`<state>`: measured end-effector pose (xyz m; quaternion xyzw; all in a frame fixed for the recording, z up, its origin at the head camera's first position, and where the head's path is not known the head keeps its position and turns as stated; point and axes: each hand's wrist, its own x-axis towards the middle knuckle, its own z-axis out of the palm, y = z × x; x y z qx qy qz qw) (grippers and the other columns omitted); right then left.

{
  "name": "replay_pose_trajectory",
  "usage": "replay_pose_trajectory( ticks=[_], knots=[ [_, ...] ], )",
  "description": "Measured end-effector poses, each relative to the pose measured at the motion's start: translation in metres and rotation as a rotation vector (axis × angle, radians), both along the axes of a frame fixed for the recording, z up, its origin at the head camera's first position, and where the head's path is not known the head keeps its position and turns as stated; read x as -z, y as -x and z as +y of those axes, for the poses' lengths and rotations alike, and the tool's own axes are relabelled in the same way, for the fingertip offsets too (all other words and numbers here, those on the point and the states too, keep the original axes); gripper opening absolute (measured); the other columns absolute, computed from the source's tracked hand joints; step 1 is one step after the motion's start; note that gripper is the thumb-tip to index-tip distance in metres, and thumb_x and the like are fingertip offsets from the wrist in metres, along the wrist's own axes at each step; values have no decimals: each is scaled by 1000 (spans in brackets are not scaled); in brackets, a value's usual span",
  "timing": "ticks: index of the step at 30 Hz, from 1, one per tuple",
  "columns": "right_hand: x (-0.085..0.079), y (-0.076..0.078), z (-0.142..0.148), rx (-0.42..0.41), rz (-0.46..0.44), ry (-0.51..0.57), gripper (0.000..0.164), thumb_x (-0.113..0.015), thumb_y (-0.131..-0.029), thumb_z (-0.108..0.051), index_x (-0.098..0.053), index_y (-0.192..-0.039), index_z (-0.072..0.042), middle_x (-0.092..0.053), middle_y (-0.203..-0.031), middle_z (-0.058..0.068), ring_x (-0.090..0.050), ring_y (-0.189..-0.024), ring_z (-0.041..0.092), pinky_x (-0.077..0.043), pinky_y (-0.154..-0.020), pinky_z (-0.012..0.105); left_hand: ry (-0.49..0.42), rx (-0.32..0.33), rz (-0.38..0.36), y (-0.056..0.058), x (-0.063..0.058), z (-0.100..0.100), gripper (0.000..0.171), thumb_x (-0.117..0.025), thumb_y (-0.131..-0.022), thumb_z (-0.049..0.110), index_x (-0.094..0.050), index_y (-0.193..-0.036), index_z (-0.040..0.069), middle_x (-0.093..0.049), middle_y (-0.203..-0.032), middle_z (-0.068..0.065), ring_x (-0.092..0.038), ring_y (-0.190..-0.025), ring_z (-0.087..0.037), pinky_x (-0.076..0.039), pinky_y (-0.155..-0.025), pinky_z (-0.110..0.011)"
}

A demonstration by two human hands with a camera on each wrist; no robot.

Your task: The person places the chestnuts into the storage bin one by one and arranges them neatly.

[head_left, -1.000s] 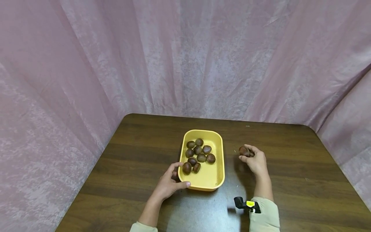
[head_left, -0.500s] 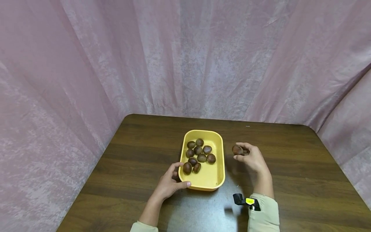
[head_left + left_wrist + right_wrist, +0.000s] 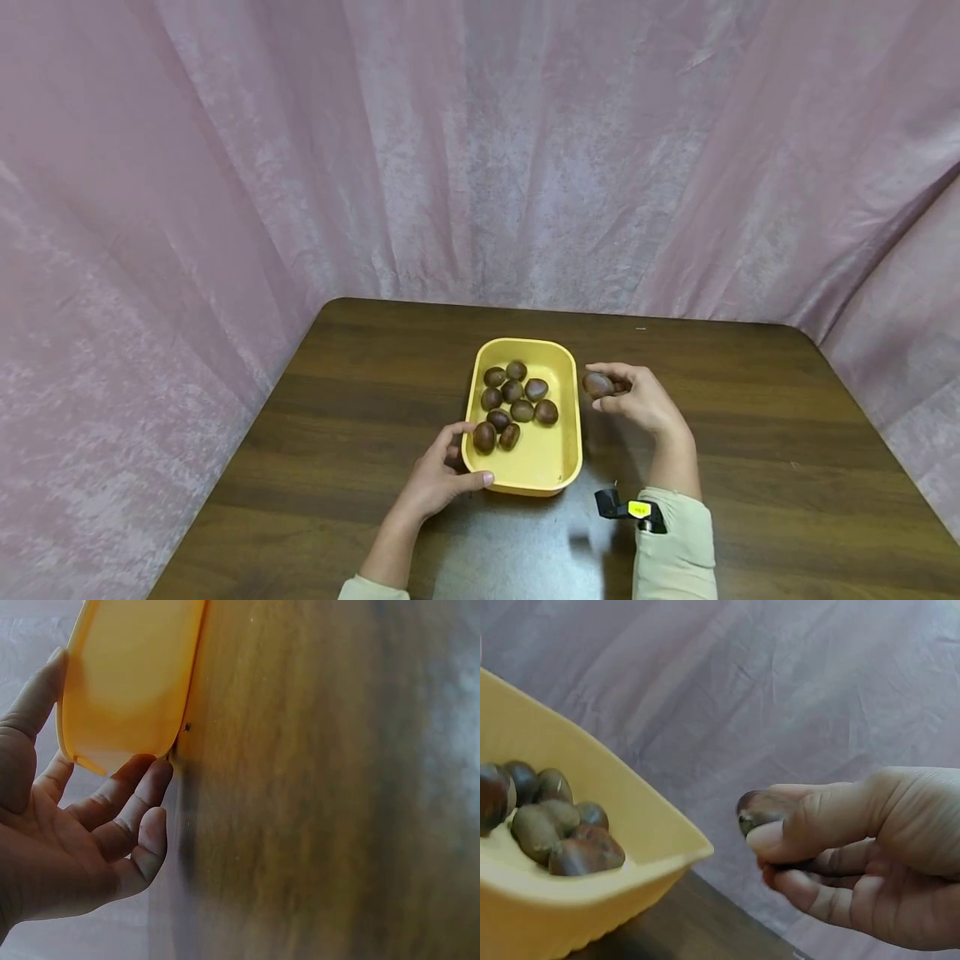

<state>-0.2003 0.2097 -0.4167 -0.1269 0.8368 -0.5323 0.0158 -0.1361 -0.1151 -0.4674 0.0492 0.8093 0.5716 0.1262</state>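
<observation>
In the head view a yellow plastic box (image 3: 543,454) stands on the table with several brown chestnuts (image 3: 522,410) in its left and far parts. My left hand (image 3: 438,479) grips its near left corner, thumb at the near rim, fingers along the left side. The left wrist view shows those fingers curled against the box wall (image 3: 127,682) from outside. Just right of the box, my right hand (image 3: 648,404) pinches a chestnut (image 3: 597,384) between thumb and fingers, held above the table. A reddish-brown bit, mostly hidden by the fingers, shows below this chestnut (image 3: 761,808) in the right wrist view.
A brown wooden table (image 3: 765,433) carries the box. Pink curtains (image 3: 525,167) hang behind its far edge and along both sides. A black camera mount with a yellow label (image 3: 639,509) sits on the right sleeve.
My right hand has moved left and slightly away from me with the chestnut, coming close to the box's right rim. My left hand and the box have stayed in place.
</observation>
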Motion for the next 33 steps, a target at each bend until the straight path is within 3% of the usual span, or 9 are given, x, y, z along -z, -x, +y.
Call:
replay_pose_trajectory(
  ticks=[5, 14, 22, 30, 33],
  knots=[
    [-4, 7, -5, -138, -43, -36, 51, -70, -69, 10, -58, -119, 7, -64, -98, 18, -59, -86, 25, -47, -73, 28, -14, -1, -5, -1, 1, 0, 75, -84, -68, 28, -44, -131, 20, -53, -99, -17, -57, -66, -20, -44, -57, -34],
    [-12, 20, -21, -300, -166, -90, 49, -76, -67, 7, -61, -113, 8, -66, -97, 16, -60, -84, 22, -48, -74, 32, -21, -8, -10, -3, -1, 0, 74, -84, -68, 26, -45, -131, 19, -52, -101, -19, -56, -66, -20, -44, -56, -34],
    [-18, 28, -46, -363, -228, -171, 45, -78, -65, 6, -65, -108, 4, -66, -99, 10, -56, -82, 18, -47, -72, 32, -24, -13, -15, -2, -2, -1, 75, -84, -69, 26, -45, -131, 19, -53, -103, -20, -56, -64, -20, -44, -56, -34],
    [-12, 29, -67, -324, -270, -297, 43, -78, -59, 7, -70, -99, -4, -64, -93, 4, -53, -72, 15, -46, -67, 30, -41, 4, -27, -1, -2, -1, 75, -83, -69, 29, -44, -132, 20, -52, -106, -21, -55, -63, -19, -44, -56, -34],
    [-10, 29, -72, -354, -267, -317, 43, -78, -59, 7, -70, -100, -3, -65, -93, 3, -53, -72, 15, -46, -66, 30, -31, 1, -24, -1, -1, 0, 75, -84, -69, 30, -44, -132, 21, -51, -107, -22, -54, -63, -19, -44, -56, -34]
  ],
)
